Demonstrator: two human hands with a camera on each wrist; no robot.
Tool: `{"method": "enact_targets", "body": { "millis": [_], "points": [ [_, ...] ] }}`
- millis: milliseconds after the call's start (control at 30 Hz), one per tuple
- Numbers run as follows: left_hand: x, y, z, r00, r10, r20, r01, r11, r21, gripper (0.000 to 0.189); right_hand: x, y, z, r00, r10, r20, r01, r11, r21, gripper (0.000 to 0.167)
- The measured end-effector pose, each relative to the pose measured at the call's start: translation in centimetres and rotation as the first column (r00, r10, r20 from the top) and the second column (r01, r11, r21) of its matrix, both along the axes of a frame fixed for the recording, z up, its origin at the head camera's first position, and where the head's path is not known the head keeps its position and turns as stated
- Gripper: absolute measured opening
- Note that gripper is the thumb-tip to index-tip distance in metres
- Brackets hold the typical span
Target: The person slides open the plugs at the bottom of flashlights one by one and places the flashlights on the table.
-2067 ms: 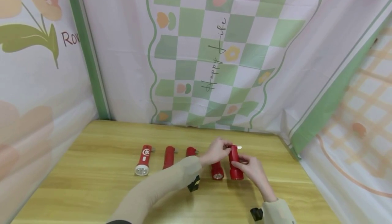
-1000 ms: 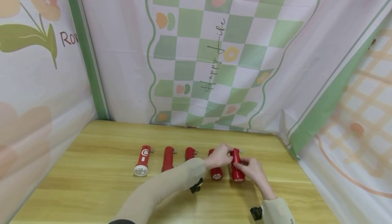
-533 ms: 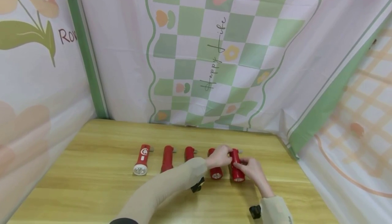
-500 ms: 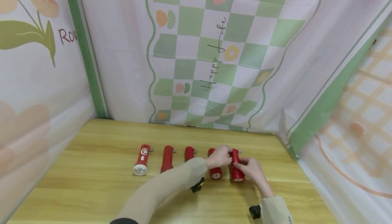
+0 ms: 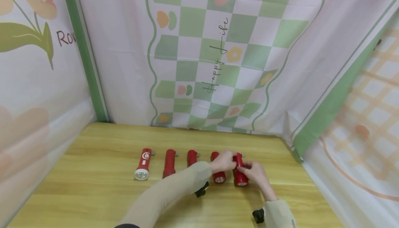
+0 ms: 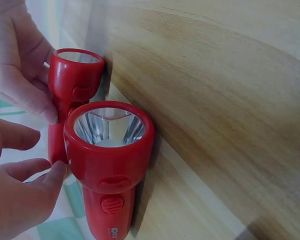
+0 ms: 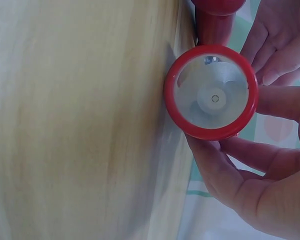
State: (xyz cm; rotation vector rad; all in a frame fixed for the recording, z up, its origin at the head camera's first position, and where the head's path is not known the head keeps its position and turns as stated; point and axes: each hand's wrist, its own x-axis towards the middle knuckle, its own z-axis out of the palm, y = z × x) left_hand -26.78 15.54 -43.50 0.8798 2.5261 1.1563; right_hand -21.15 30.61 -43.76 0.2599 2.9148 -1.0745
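Note:
Five would be too exact, so several red flashlights lie in a row on the wooden table, lamp ends toward me. My right hand [image 5: 257, 174] grips the rightmost flashlight [image 5: 241, 179] from its right side, thumb and fingers around the body; its clear lens [image 7: 215, 100] faces the right wrist camera. My left hand [image 5: 223, 161] reaches over the neighbouring flashlight [image 6: 110, 160] and pinches the tail of the rightmost one, beside a small metal plug. The left sleeve covers part of the middle flashlight [image 5: 192, 157].
At the row's left end lies a red flashlight with a white head [image 5: 144, 164]. Beside it is a plain red flashlight [image 5: 169, 162]. Metal plugs stick out sideways near several tails. A patterned curtain [image 5: 205, 65] hangs behind the table [image 5: 78, 186].
The rightmost flashlight has tipped down from a raised tilt to lie lower, its lens now showing. My left hand moved slightly down with its tail. Over the last half second little differs.

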Motion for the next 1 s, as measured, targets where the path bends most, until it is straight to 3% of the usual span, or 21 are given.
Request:
{"method": "enact_targets", "body": {
  "millis": [400,700,1000],
  "points": [
    [0.03,0.55,-0.60,1.000,0.005,-0.001,-0.006,0.996,-0.088,0.025,-0.19,0.29,-0.62,1.000,-0.005,-0.013,0.005,1.000,0.024,0.041],
    [-0.07,0.81,-0.77,0.999,0.017,0.038,-0.010,0.987,-0.161,0.030,-0.29,0.23,-0.66,1.000,0.006,-0.009,-0.005,0.999,0.046,0.040],
    [0.13,0.68,-0.50,0.999,0.003,0.049,0.004,0.989,-0.146,0.032,-0.30,0.41,-0.48,0.999,0.018,0.029,-0.019,0.999,0.043,0.041]
  ]
}}
